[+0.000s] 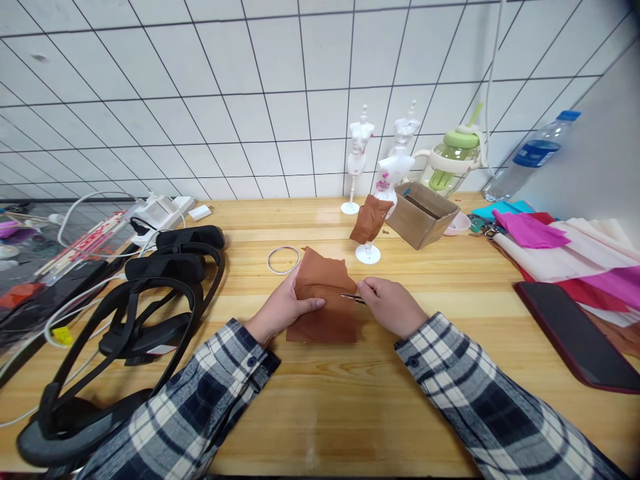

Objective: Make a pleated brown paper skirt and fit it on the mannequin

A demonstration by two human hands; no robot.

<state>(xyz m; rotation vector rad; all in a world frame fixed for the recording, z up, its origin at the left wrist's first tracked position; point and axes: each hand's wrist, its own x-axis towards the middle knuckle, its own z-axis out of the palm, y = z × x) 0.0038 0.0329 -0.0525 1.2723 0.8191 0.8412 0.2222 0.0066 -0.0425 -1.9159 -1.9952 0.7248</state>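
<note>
A piece of brown fabric (325, 327) hangs slightly raised over the wooden table, its top edge ragged. My left hand (285, 303) grips its left side, thumb on the front and the other fingers hidden behind. In my right hand (390, 303) is a small pair of scissors (353, 297), blades pointing left across the fabric; the handles are covered by my fingers. Whether the blades are cutting I cannot tell. Just behind stands a white mini dress form (393, 170) with a brown fabric scrap (371, 220) on it. A thin silver ring (283, 260) lies near my left hand.
Black headsets (150, 300) and cables crowd the left. At the back are another dress form (357, 147), a cardboard box (423, 217), a green-lidded cup (453, 160) and a water bottle (533, 157). Colourful fabrics (575, 247) and a phone (575, 333) lie right.
</note>
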